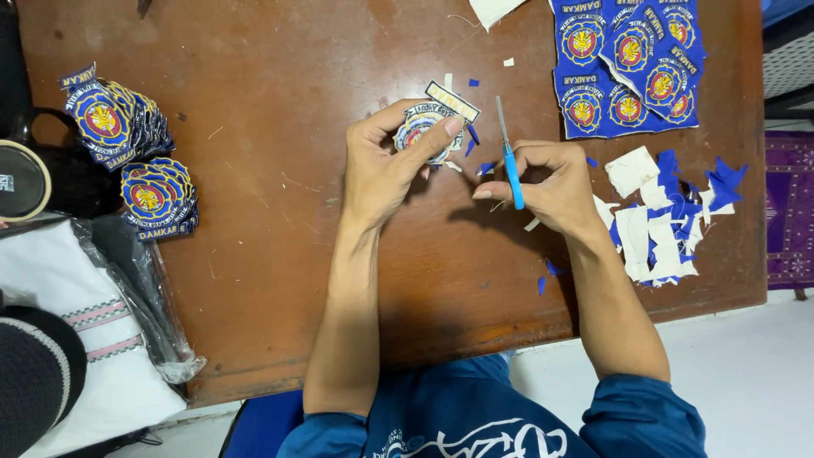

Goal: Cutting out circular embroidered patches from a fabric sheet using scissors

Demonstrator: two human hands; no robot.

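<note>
Sleeves of blue cloth frame the near edge of the view, and from them your forearms reach out over the brown wooden table (pixel 280 280). Your left hand (pixel 386 165) is closed around a round embroidered patch (pixel 421 129), thumb on its face and fingers curled behind, holding it just above the tabletop near the middle. Your right hand (pixel 551 182) grips a pair of blue-handled scissors (pixel 510 161), fingers folded through the handles, blades pointing away from you and standing just right of the patch, not touching it. By the look of it you are between cuts while trimming the edge of the patch; the next snip seems to call for turning the patch so its untrimmed edge meets the blades, keeping them close to the stitched border without nicking it.

Scraps of white backing and blue cloth (pixel 661 220) lie heaped just right of your right hand. To the left, near the table edge, sit two stacks of finished patches (pixel 136 161). At the far right corner lies an uncut sheet of patches (pixel 627 64), well apart from your hands.
</note>
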